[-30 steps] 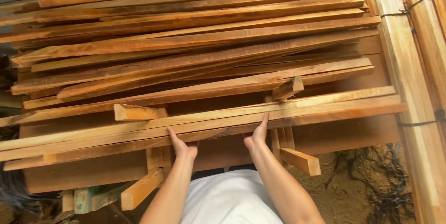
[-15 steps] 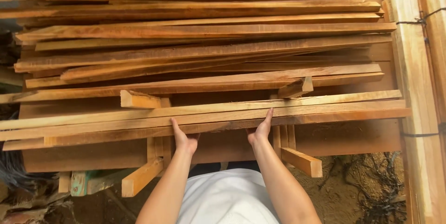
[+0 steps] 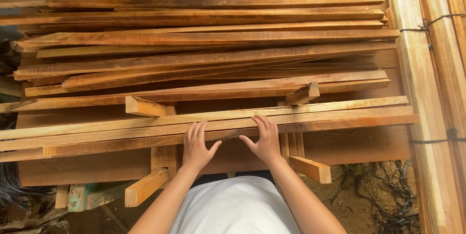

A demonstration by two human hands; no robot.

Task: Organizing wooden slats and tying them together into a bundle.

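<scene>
Planks (image 3: 208,123), long thin strips, span lower centre of frame atop stacked timber pile (image 3: 204,45). Likely stiff but whippy, rough-sawn; best gripped mid-length. Left hand (image 3: 198,145), right hand (image 3: 264,139): fingers spread flat on them, thumbs under the edge.

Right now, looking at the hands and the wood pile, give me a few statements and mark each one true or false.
1. Both hands rest palm down on the nearest slats. True: the left hand and the right hand lie flat on the front slats.
2. The right hand holds a hammer. False: it holds no tool and lies open on the wood.
3. A short block sits on the pile, left of the hands. True.
4. The slats stand upright. False: they lie flat, running left to right in a loose stack.
5. Bundled lighter timber runs along the right side. True: dark ties cross it.
6. The person wears gloves. False: both hands are bare.
</scene>
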